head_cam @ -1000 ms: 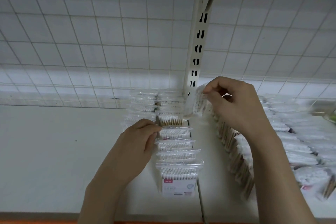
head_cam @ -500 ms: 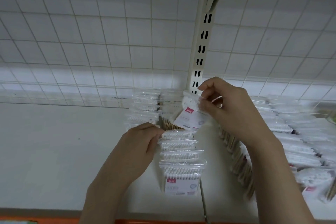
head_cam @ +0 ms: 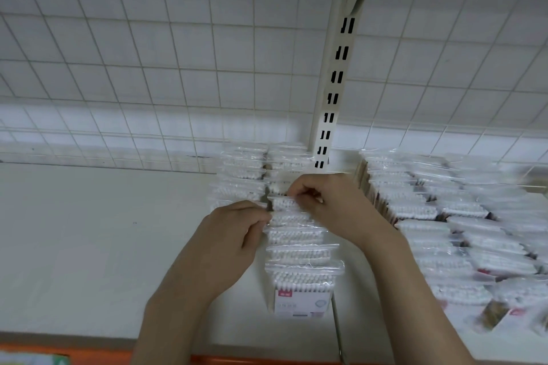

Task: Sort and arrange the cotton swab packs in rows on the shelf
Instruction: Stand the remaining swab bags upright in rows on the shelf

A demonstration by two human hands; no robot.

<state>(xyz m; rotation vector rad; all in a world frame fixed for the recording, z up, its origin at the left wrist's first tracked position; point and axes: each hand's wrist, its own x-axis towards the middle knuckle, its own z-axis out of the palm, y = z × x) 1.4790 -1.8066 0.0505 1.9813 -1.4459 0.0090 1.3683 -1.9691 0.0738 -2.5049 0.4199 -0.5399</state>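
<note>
A cotton swab pack (head_cam: 284, 204) stands upright in the middle row (head_cam: 298, 234) on the white shelf (head_cam: 89, 246), about halfway along that row. The right hand (head_cam: 332, 204) pinches its top right edge, fingers curled on the plastic. The left hand (head_cam: 228, 240) has its curled fingertips at the pack's left edge, where this row meets the one beside it; whether it grips the pack or only the next packs cannot be told. Nearer in the row, more packs stand one behind another, and the nearest pack (head_cam: 302, 290) shows a red and white label. A second row (head_cam: 241, 175) lies just to the left, further back. To the right, many packs (head_cam: 444, 231) lie overlapping in rows, blurred at the far right. Behind stand a slotted upright (head_cam: 333, 92) and a wire grid (head_cam: 148, 53).
</note>
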